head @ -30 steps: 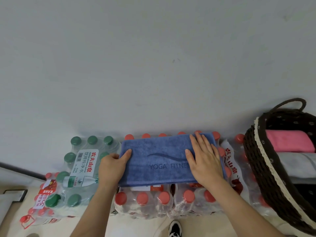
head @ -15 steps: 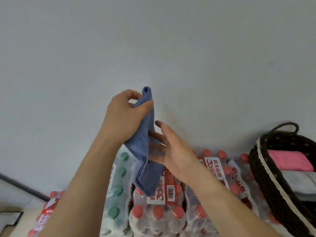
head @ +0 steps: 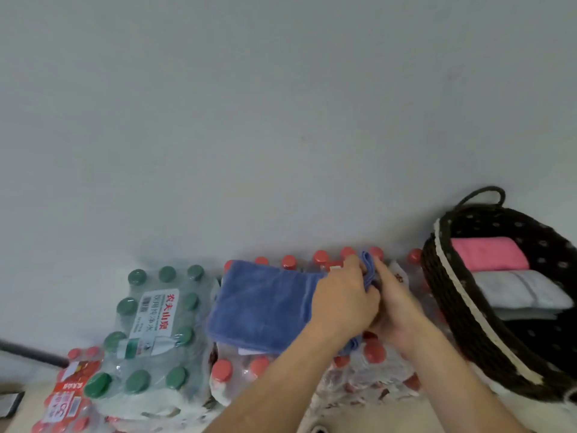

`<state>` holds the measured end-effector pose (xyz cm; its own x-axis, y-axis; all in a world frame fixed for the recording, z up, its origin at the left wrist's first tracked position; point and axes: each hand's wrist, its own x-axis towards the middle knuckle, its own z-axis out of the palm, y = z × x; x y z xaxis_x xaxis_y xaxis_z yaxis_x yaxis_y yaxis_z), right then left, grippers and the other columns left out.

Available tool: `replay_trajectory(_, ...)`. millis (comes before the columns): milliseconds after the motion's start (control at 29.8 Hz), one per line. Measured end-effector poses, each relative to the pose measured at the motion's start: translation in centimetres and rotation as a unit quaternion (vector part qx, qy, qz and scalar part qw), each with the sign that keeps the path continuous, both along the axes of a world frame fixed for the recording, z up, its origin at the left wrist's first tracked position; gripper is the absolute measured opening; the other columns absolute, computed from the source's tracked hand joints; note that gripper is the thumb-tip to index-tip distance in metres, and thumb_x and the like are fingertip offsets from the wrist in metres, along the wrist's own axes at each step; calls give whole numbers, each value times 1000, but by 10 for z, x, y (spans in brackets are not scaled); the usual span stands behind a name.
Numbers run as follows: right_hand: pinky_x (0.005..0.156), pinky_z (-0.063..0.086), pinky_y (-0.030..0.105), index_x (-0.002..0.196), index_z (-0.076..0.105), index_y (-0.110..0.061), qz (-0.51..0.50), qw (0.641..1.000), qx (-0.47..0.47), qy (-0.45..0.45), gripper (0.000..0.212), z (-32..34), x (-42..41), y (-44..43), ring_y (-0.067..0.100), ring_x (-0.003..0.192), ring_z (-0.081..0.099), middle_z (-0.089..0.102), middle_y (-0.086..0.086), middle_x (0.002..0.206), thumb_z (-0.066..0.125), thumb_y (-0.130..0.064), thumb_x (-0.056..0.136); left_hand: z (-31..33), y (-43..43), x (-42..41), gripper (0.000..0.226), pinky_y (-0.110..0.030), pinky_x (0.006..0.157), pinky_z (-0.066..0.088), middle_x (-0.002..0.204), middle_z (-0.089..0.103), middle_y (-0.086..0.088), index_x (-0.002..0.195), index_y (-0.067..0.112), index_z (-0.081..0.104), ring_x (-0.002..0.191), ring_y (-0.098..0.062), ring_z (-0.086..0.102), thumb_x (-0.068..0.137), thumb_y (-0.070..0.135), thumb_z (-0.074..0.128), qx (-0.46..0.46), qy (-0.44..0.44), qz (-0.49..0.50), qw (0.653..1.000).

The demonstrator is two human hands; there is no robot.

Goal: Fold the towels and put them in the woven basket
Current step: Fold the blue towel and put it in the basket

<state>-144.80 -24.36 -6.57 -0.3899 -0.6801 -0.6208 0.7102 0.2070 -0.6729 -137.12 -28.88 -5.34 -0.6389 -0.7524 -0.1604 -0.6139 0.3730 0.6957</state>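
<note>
The left hand (head: 343,303) and right hand (head: 398,306) meet side by side, fingers curled and pinching the bunched right end of a blue terry towel (head: 262,307). The towel lies flat on shrink-wrapped packs of red-capped water bottles (head: 368,370), its long axis running left to right and its free end pointing left. Its folded edge pokes up between the fingertips. To the far right, a dark woven basket (head: 452,307) holds a folded pink towel (head: 487,254) and a folded grey towel (head: 518,292).

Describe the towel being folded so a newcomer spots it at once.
Along the foot of the pale wall stand shrink-wrapped water-bottle packs; find the red-capped pack left of the dark brown woven basket. The blue terry towel lies on it, its right end gripped by the left hand and right hand. It alone is blue; the pink folded towel and grey folded towel lie inside the basket.
</note>
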Motion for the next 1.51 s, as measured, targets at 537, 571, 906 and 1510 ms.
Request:
replay_trajectory(537,77,49,36,106,55,-10,161,778,284,537,25,-59,-58,43,32,92,61,65,10,98,59,-27,88,-109,23,15,60,-52,106,37,147,44,-8,138,20,49,136,-27,41,90,53,36,-260,-107,-88,956)
replay_trajectory(571,78,49,37,108,52,-10,171,765,292,548,27,-60,-56,46,33,93,61,65,11,101,56,-30,90,-113,26,14,62,-55,108,32,151,38,-7,142,23,43,139,-27,35,91,56,34,-262,-119,-98,953)
replay_trajectory(906,76,50,40,124,46,-15,202,702,204,651,30,-24,-41,42,32,93,62,66,11,104,46,-27,97,-116,28,11,61,-60,108,26,155,31,-4,147,29,33,142,-28,27,96,59,21,-239,-161,-118,950)
replay_trajectory(1510,78,52,36,109,58,-22,285,718,61,632,24,1,61,-31,14,82,61,67,-4,93,41,-34,98,-27,-2,106,47,-46,101,45,126,62,-15,130,12,53,117,-31,59,85,22,63,483,405,106,769)
